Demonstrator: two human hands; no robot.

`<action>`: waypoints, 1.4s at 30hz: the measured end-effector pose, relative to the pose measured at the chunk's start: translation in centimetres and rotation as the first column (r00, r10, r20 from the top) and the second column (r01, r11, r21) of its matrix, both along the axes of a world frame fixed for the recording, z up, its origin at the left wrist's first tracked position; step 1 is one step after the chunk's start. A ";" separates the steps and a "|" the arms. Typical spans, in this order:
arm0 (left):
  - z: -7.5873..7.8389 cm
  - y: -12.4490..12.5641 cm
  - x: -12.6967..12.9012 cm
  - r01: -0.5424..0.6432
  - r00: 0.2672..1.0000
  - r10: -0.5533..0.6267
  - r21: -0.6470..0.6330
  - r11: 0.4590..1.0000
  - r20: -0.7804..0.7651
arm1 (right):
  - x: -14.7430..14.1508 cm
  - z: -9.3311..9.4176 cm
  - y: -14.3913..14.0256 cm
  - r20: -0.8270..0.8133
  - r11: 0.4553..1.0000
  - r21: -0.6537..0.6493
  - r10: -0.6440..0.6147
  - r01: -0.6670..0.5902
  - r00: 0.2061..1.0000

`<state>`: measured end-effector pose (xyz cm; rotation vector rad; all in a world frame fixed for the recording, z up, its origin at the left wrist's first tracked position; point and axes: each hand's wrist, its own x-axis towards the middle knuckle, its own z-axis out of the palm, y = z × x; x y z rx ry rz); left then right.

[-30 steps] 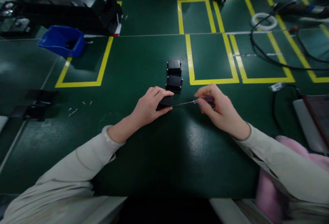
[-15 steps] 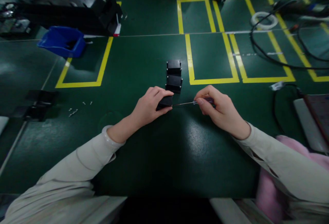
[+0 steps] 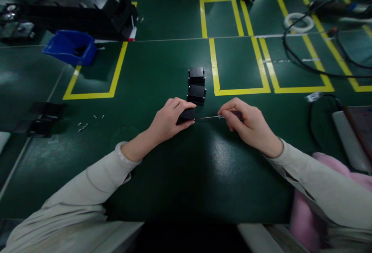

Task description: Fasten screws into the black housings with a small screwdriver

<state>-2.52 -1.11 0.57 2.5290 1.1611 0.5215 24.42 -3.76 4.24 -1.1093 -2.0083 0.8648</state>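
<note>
Two hands met mid-mat: left hand clamped a small black box, right hand pinched a thin screwdriver, tip at the box's side. Risk: tip slips w/ sideways push, jabbing fingers or knocking the nearby black boxes.

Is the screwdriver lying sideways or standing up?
Sideways. The screwdriver runs level from the right hand to the black block under the left hand.
</note>
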 end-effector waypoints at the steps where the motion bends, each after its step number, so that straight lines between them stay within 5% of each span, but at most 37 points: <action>1: 0.0 0.0 0.0 0.001 1.000 -0.001 0.001 1.000 0.001 | 0.0 -0.1 0.0 -0.004 1.000 -0.001 -0.006 0.006 1.000; 42: -0.2 0.0 0.0 0.014 1.000 -0.014 0.029 0.999 0.008 | -0.2 0.1 -0.2 0.027 0.998 0.059 0.007 -0.008 1.000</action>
